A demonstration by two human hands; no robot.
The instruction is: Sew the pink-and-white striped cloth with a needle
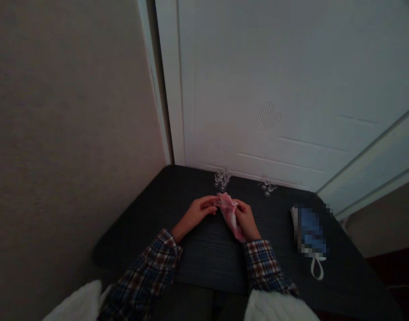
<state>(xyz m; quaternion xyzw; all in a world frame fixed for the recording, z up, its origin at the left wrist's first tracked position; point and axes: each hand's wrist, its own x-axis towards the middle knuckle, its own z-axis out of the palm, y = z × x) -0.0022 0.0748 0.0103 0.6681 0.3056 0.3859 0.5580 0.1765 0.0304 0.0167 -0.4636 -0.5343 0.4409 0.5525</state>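
Observation:
My right hand [246, 218] is closed around a crumpled pink cloth [228, 209], whose lower end hangs toward my wrist. Facing it, my left hand [199, 210] pinches a small clear glass [218, 203] against the cloth's left edge; the cloth and fingers hide most of this glass. Beyond my hands, a cluster of several tiny stemmed glasses [222, 178] stands near the back edge of the dark table [204, 263]. A smaller group of similar glasses [267, 187] is further right.
On the table's right side lies a blurred blue item [311, 229] with a white loop strap [317, 268]. A white door panel with embossed hearts [269, 117] rises right behind the table. A beige wall [74, 133] closes off the left.

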